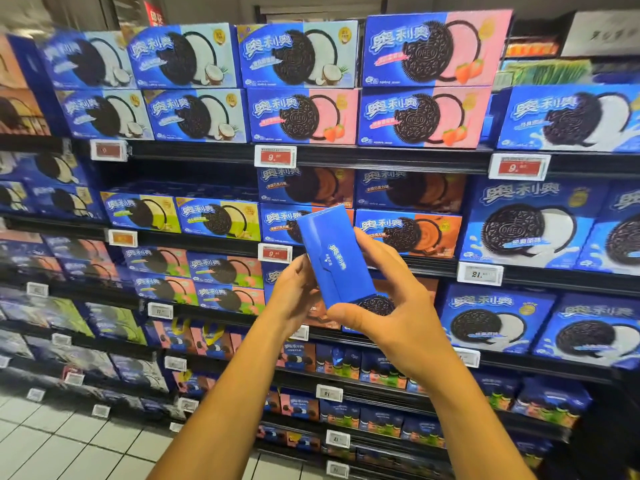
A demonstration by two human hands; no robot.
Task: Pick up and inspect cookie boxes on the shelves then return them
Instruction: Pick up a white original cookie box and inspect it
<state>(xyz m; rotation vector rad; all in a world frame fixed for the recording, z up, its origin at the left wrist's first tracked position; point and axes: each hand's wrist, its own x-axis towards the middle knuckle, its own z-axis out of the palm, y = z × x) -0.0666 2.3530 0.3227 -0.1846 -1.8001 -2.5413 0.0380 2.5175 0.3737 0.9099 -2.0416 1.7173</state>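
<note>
1. Head view: the box [334, 261] is off the shelf and held up in front of the chocolate row, tilted, its narrow blue side panel turned toward me and a sliver of the printed cookie face showing at its lower end.
2. My left hand [294, 296] grips the box's left edge from behind; only the curled fingers and the back of the hand show, so I cannot tell where the thumb sits.
3. My right hand [391, 306] grips the lower right corner, thumb across the bottom near the cookie print, fingers wrapped up the far side.
4. I judge the box light and stiff: thin card with flat panels and crisp edges. The glossy print could slip under a loose pinch, and the contents are brittle, so I would not squeeze the broad faces hard.
5. The best hold, I think, is on the short edges or corners, where the card is folded and strongest, much as both hands have it now.
6. I take this as mid-inspection, with the return not yet done.
7. Behind the box, chocolate boxes [408, 233] stand on the shelf [398, 159]; a price tag [275, 253] sits just left of my hands.
8. Further out are strawberry boxes [424, 117] above, and large white-cream boxes [530, 223] to the right.
</note>
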